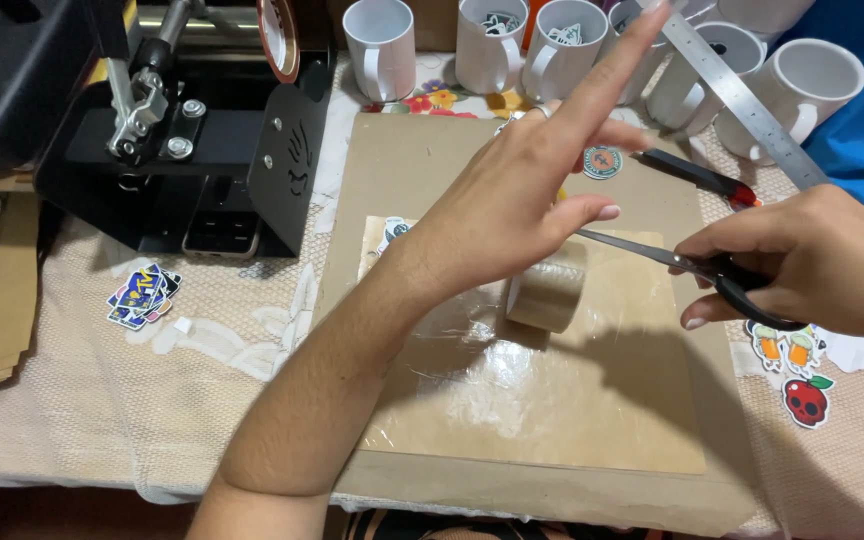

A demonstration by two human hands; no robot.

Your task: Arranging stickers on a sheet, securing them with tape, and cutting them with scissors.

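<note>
- My left hand (512, 215) reaches across the brown cardboard sheet (422, 160); thumb and lower fingers pinch the clear tape drawn off the roll of clear packing tape (544, 296), while the index finger points up and away.
- My right hand (812, 262) has its fingers through the black handles of the steel-bladed scissors (692, 265); the blades are parted only narrowly, tips aimed at the left thumb.
- The roll sits just under the left palm, above the glossy taped-over patch (512, 390) in the middle of the sheet, which lies on the cloth-covered counter (152, 390).
- Risk, in my judgement: the blade tips stand very near the left thumb, so a hurried cut could nick it.
- Risk: slack tape could fold back and stick to itself, or wrinkle over the laid patch.
- Risk: the steel ruler (742, 100) leans on the mugs and a knock could shift it.
- Count: white ceramic mugs (380, 45), six at least in view along the far edge; one roll; one pair of scissors; one ruler; one red-tipped black pen (702, 178).
- Count: one black mug press (202, 140) at far left; loose cut-out stickers (142, 296) lie in several clusters, number uncertain.
</note>
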